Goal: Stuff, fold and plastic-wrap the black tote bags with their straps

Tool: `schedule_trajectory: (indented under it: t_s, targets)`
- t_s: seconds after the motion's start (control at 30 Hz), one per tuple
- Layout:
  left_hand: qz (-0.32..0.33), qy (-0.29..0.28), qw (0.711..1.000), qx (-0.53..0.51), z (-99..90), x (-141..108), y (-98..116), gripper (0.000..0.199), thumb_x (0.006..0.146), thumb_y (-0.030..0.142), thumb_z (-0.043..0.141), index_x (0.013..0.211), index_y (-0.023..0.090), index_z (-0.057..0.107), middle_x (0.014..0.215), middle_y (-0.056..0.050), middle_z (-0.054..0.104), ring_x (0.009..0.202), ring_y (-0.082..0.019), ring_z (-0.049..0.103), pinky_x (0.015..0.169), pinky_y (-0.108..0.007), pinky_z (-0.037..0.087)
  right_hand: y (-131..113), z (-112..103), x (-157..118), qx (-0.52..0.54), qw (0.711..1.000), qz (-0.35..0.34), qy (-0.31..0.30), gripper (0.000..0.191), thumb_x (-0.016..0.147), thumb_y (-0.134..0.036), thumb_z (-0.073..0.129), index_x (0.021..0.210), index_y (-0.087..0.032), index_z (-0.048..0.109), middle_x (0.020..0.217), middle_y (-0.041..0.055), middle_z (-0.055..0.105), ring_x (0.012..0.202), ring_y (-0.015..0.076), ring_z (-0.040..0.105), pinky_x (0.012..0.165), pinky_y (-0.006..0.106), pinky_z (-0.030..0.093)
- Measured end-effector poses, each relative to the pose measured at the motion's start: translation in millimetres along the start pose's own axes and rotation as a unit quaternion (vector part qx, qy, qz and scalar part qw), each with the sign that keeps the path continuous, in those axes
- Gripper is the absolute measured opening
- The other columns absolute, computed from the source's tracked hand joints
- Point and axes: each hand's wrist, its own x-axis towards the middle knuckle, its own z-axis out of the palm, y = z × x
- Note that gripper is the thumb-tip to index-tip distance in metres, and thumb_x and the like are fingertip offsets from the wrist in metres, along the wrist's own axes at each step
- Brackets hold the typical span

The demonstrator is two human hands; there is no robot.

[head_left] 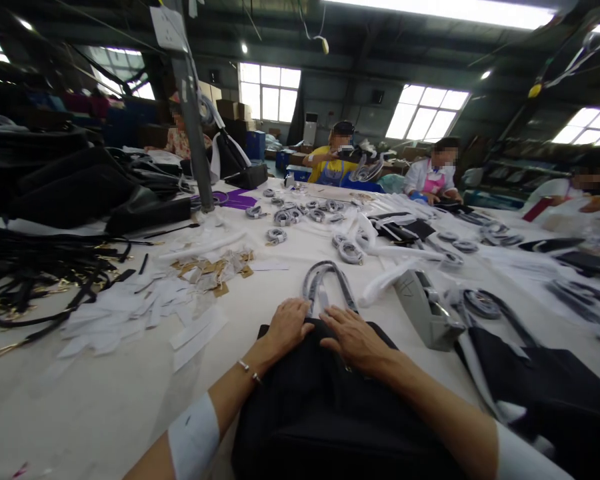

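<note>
A black handbag (325,413) lies on the white table right in front of me, its wrapped handles (330,270) looping away from me past the far edge. My left hand (289,325) rests on the bag's top left edge by the base of the handles, fingers stretched out. Beside it, my right hand (355,338) lies flat on the top edge to the right, its fingers also extended. The two thumbs point toward each other over the black fabric. What lies under the palms is hidden.
A grey tape dispenser (427,310) stands right of the bag, near another black bag (545,380). White paper strips (125,310) and black straps (25,280) lie to the left. Wrapped coiled straps (350,251) are scattered ahead. A metal post (195,113) rises beyond; several people work across the table.
</note>
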Motion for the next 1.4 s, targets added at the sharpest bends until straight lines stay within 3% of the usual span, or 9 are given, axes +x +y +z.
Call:
schedule_trajectory:
  t_s: [0.2,0.43,0.63,0.87,0.93,1.07,1.13,1.23,1.4]
  targets:
    - [0.017,0.019,0.996,-0.081,26.9,-6.6,-6.6,0.053,0.084,0.017,0.055,0.135,0.02,0.043,0.147,-0.01,0.042,0.134,-0.023,0.04,0.111,-0.04,0.034,51.6,23.8,2.8,-0.038,0.993,0.106,0.031,0.057,0.091,-0.04,0.052,0.14,-0.013,0.044,0.147,0.0165,0.041,0.137,0.0305,0.033,0.113,0.047,0.02]
    - [-0.173,-0.027,0.981,-0.084,-3.7,52.2,-14.9,0.054,0.083,0.047,0.054,0.125,0.014,0.047,0.119,-0.017,0.062,0.11,-0.028,0.06,0.092,-0.037,0.046,102.8,25.8,41.2,-0.052,0.954,0.262,0.137,0.049,0.088,-0.033,0.056,0.13,-0.007,0.052,0.121,0.0179,0.06,0.114,0.0299,0.051,0.099,0.036,0.036]
    - [-0.183,-0.089,0.979,0.004,7.4,102.4,-0.5,0.044,0.072,0.032,0.063,0.111,0.015,0.051,0.106,-0.017,0.068,0.101,-0.032,0.064,0.082,-0.039,0.049,112.2,35.8,42.7,-0.069,0.953,0.254,0.151,0.047,0.082,-0.03,0.064,0.123,-0.009,0.057,0.11,0.0148,0.063,0.106,0.0303,0.051,0.093,0.037,0.038]
    - [-0.214,-0.058,0.973,-0.067,12.1,94.2,-11.4,0.023,0.076,0.018,0.049,0.099,0.018,0.048,0.101,-0.014,0.067,0.098,-0.028,0.065,0.081,-0.038,0.049,110.7,40.7,39.5,-0.021,0.966,0.176,0.189,0.038,0.082,-0.022,0.063,0.12,-0.015,0.061,0.102,0.0095,0.064,0.097,0.0266,0.053,0.092,0.038,0.041]
    - [-0.244,-0.054,0.935,-0.253,8.6,89.0,-15.6,0.024,0.077,0.018,0.048,0.1,0.019,0.044,0.095,-0.01,0.067,0.087,-0.023,0.067,0.075,-0.035,0.051,108.7,43.5,41.8,0.004,0.968,0.145,0.206,0.034,0.084,-0.02,0.06,0.117,-0.018,0.062,0.108,0.0092,0.063,0.101,0.0257,0.053,0.094,0.038,0.042]
    - [-0.259,-0.07,0.754,-0.599,6.2,79.8,-23.0,0.029,0.079,0.028,0.052,0.103,0.019,0.038,0.069,0.001,0.06,0.052,-0.014,0.059,0.053,-0.028,0.049,109.0,49.3,45.3,0.023,0.967,0.119,0.224,0.044,0.083,-0.018,0.058,0.127,-0.017,0.056,0.131,0.0119,0.053,0.12,0.0273,0.046,0.101,0.042,0.04]
    - [-0.23,-0.066,0.733,-0.637,6.5,77.2,-27.5,0.038,0.075,0.035,0.063,0.102,0.018,0.041,0.062,0.006,0.053,0.043,-0.009,0.049,0.046,-0.022,0.043,113.3,50.1,44.1,0.016,0.969,0.13,0.209,0.048,0.081,-0.016,0.056,0.129,-0.016,0.054,0.133,0.0128,0.052,0.122,0.0284,0.045,0.102,0.043,0.04]
    - [-0.185,-0.064,0.762,-0.617,6.6,76.8,-34.7,0.045,0.068,0.033,0.071,0.103,0.016,0.048,0.071,0.004,0.055,0.054,-0.009,0.053,0.054,-0.021,0.045,123.6,47.5,39.5,0.001,0.968,0.158,0.193,0.05,0.079,-0.007,0.05,0.127,-0.018,0.057,0.128,0.0114,0.056,0.119,0.0282,0.048,0.101,0.042,0.042]
    - [-0.256,0.013,0.926,-0.277,7.4,80.0,-40.1,0.043,0.07,0.019,0.061,0.11,0.018,0.05,0.086,-0.003,0.063,0.077,-0.019,0.061,0.073,-0.03,0.047,137.0,45.0,35.8,0.01,0.959,0.187,0.214,0.059,0.074,0.0,0.042,0.127,-0.021,0.056,0.123,0.009,0.06,0.115,0.0268,0.052,0.099,0.041,0.046]
